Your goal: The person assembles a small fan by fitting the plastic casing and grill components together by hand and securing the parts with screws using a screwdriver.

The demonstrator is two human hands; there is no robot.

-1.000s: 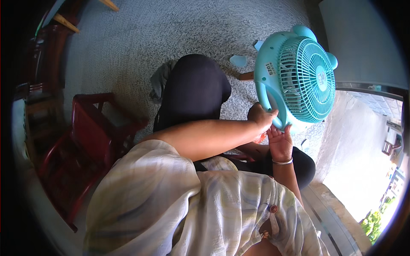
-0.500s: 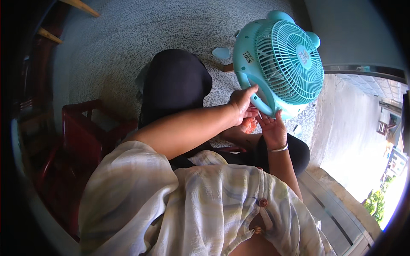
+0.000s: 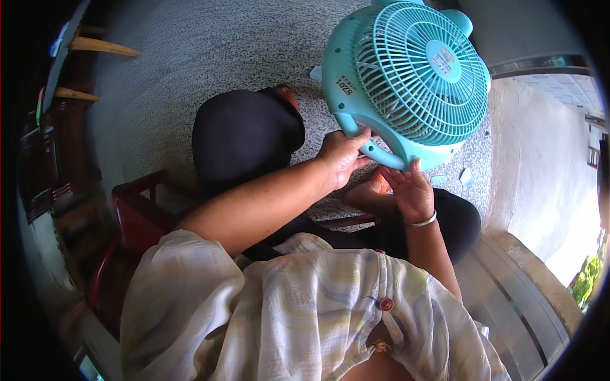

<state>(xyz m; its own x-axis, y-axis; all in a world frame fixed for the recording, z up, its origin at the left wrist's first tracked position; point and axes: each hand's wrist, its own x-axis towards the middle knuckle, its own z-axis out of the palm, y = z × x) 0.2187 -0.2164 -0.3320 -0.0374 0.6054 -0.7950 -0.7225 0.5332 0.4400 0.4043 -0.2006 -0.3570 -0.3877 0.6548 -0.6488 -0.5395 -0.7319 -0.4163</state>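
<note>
- At the far left, two tan wooden legs (image 3: pixel 105 46) jut over the speckled floor (image 3: pixel 222 44); nearer me, a red chair (image 3: pixel 136 209) stands beside my leg.
- Left of the middle, my dark-trousered knee (image 3: pixel 241 136) is bent out to the side, which seems to leave room between my legs.
- Just right of that knee, my left grip (image 3: pixel 342 157) is closed on the handle (image 3: pixel 384 156), thumb on top and fingers below, probably because the bar is the easiest part to hold.
- Right of centre, beyond my lap, the turquoise fan (image 3: pixel 356 60) is tilted, its round grille (image 3: pixel 406 105) facing up; whether anything props it from beneath, I cannot tell.
- Beneath the handle's right end, my right grip (image 3: pixel 414 195) is fairly wide, palm up, fingertips against the housing, perhaps to steady it.
- Farther right, a pale blue piece (image 3: pixel 466 176) lies on the floor near the whitish wall (image 3: pixel 530 140).
</note>
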